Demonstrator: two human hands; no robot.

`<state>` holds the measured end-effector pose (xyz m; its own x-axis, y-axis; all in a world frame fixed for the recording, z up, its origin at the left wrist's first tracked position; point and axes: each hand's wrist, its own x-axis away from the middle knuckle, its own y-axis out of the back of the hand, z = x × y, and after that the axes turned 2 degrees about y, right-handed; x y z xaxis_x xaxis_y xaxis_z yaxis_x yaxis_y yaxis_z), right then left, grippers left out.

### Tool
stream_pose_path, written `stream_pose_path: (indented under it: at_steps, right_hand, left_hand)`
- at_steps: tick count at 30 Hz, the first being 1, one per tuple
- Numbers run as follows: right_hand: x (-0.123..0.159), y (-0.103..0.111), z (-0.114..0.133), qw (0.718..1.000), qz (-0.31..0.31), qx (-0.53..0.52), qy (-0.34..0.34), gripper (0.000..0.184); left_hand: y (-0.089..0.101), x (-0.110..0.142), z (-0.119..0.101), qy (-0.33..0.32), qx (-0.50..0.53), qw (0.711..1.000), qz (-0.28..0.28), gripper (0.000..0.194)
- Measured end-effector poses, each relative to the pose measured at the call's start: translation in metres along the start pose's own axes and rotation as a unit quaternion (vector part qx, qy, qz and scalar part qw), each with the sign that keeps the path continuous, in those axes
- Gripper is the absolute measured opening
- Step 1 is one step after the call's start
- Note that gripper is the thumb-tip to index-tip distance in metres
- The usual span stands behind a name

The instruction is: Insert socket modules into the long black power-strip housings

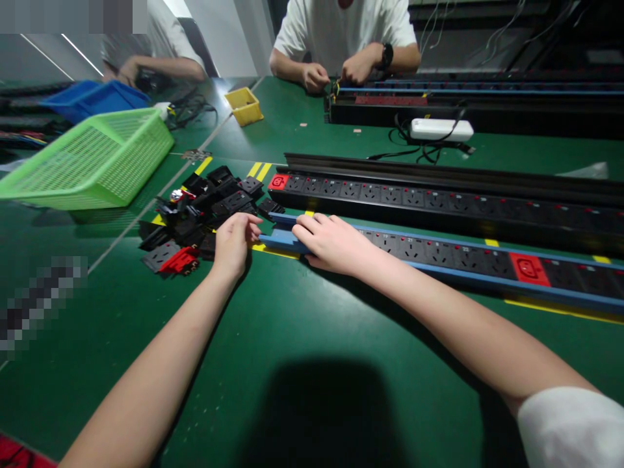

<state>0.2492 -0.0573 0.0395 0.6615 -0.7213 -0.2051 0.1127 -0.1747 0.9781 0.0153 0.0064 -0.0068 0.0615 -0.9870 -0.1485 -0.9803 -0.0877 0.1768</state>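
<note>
A long blue rail fitted with black socket modules and one red socket lies across the table. My right hand rests over its left part, with the fingers bent across the rail and the thumb at the near edge. Just off the rail's left end is my left hand, beside a pile of loose black socket modules. Its fingers are curled towards the rail; whatever they hold, if anything, is hidden. A red module lies at the pile's near side.
Behind the rail lies a black socket strip with a red end socket. A green basket, blue bin and yellow box stand at the left. Across the table, a co-worker's hands are near a white power strip.
</note>
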Motion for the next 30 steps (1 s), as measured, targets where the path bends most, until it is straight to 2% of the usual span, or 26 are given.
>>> stream_pose_path:
  at_steps: [6, 9, 14, 19, 30]
  right_hand:
    - [0.002, -0.002, 0.003, 0.999, -0.007, 0.038, 0.006, 0.024]
    - [0.004, -0.004, 0.004, 0.998, -0.006, 0.061, 0.022, 0.019]
    - [0.005, -0.006, 0.004, 0.997, -0.01, 0.071, 0.026, 0.02]
    - [0.005, -0.008, 0.004, 0.997, -0.016, 0.074, 0.026, 0.02]
    - [0.006, -0.011, 0.004, 0.996, -0.028, 0.076, 0.029, 0.021]
  left_hand:
    - [-0.003, 0.0, 0.001, 0.016, 0.004, 1.0, -0.019, 0.022]
    - [-0.003, 0.0, 0.004, 0.011, -0.016, 1.0, -0.008, 0.025]
    - [0.002, -0.001, 0.01, -0.018, -0.085, 0.996, 0.024, 0.039]
    - [0.006, -0.001, 0.014, -0.066, -0.178, 0.98, 0.056, 0.043]
    - [0.005, 0.0, 0.013, -0.077, -0.205, 0.973, 0.075, 0.044]
